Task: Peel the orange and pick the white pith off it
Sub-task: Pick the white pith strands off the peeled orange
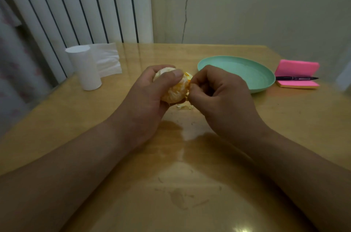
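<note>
My left hand [150,94] grips the orange [175,92] above the middle of the table, thumb lying across its top. The fruit shows pale flesh streaked with white pith, and a small scrap of orange peel [188,75] sticks up at its upper right. My right hand [216,94] is curled against the orange's right side, thumb and forefinger pinching at its surface. What they pinch is too small to make out. A small heap of picked-off pith [184,106] lies on the table right below the orange.
A mint green plate [247,74] stands right of the hands. Beyond it lie pink sticky notes [298,69] with a black pen [296,78] across them. A white paper roll [85,68] with a loose tissue [107,58] stands back left. The wooden table [180,174] meets the wall behind.
</note>
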The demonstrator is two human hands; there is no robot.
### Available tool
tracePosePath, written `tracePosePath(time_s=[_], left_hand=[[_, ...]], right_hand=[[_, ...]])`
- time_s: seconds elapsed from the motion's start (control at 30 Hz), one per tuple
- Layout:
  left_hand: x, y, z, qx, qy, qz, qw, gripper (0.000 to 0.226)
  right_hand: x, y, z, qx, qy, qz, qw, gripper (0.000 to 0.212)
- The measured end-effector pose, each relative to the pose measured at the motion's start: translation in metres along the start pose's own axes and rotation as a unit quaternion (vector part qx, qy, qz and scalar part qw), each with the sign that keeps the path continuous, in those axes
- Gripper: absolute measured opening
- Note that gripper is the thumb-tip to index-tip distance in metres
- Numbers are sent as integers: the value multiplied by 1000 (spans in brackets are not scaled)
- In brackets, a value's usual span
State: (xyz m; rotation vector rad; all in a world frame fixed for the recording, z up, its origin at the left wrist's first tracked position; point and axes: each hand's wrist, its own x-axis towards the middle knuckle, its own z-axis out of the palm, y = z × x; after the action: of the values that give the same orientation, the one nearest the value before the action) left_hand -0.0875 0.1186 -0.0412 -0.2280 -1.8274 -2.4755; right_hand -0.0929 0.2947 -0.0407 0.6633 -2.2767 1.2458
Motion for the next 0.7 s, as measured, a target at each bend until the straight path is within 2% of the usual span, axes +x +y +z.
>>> tracePosePath(time_s=[0.2, 0.37, 0.7], left_hand=[[2, 0, -5, -40, -19, -16, 999, 56], [2, 3, -3, -96, -16, -24, 995, 39], [2, 5, -5, -119, -7, -46, 992, 30]], right_hand=[[0, 0, 0, 53, 1, 16, 998, 10], [1, 2, -2, 83, 9, 34, 996, 10], [-1, 2, 2, 11, -29, 39, 999, 12]])
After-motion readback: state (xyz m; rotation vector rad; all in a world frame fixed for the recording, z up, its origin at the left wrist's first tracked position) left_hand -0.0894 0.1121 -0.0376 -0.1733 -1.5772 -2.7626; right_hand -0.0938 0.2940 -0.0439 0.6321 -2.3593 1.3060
